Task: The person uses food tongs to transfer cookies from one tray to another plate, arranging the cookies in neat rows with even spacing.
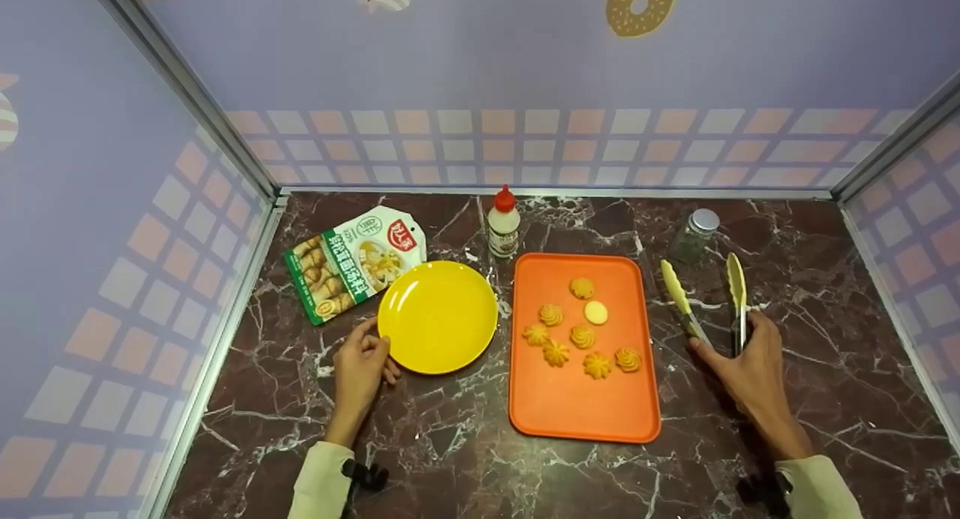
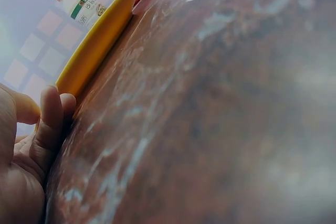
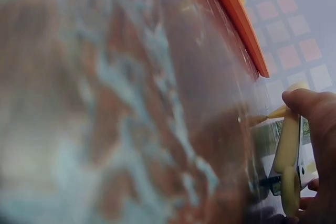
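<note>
On the left, my left hand grips the near-left rim of a round yellow plate, which lies flat on the dark marbled table. The left wrist view shows the fingers at the edge of the plate. To the right, my right hand holds a pair of tongs with pale yellow tips, its arms spread apart and pointing away from me. Between the hands lies an orange tray carrying several swirled cookies and one smooth pale round piece.
A green and white food packet lies beyond the plate, at its left. Behind the gap between plate and tray stands a bottle with a red cap. A glass jar with a silver lid stands beyond the tongs. Walls enclose the table.
</note>
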`<state>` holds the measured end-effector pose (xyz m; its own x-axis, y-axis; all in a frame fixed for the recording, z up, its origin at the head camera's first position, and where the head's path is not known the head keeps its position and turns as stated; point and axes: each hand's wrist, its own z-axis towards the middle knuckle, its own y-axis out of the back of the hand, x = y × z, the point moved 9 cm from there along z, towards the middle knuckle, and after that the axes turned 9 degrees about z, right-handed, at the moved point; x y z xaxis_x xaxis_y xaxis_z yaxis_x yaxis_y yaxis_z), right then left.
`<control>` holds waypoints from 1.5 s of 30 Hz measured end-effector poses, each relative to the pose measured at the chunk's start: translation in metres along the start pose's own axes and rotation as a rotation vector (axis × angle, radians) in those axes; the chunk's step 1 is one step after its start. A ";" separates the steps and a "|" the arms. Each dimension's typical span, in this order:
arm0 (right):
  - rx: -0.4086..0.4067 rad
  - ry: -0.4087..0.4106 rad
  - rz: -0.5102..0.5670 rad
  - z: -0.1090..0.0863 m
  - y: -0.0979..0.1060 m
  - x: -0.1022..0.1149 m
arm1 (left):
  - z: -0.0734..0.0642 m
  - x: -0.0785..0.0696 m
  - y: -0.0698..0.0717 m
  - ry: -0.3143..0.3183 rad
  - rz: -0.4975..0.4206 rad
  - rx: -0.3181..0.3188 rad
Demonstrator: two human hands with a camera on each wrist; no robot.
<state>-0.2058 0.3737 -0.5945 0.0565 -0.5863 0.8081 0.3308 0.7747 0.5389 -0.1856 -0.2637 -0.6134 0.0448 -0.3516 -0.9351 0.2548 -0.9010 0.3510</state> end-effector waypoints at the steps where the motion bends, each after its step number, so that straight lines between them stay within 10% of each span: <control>1: -0.007 -0.006 -0.002 0.000 0.000 0.000 | 0.000 0.000 0.000 0.000 0.001 -0.002; 45: -0.099 -0.210 -0.266 -0.015 0.007 -0.002 | 0.001 0.000 0.000 0.002 0.012 -0.023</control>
<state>-0.1892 0.3770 -0.5955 -0.2357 -0.6949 0.6794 0.3983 0.5686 0.7198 -0.1861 -0.2640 -0.6138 0.0494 -0.3621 -0.9308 0.2767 -0.8905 0.3611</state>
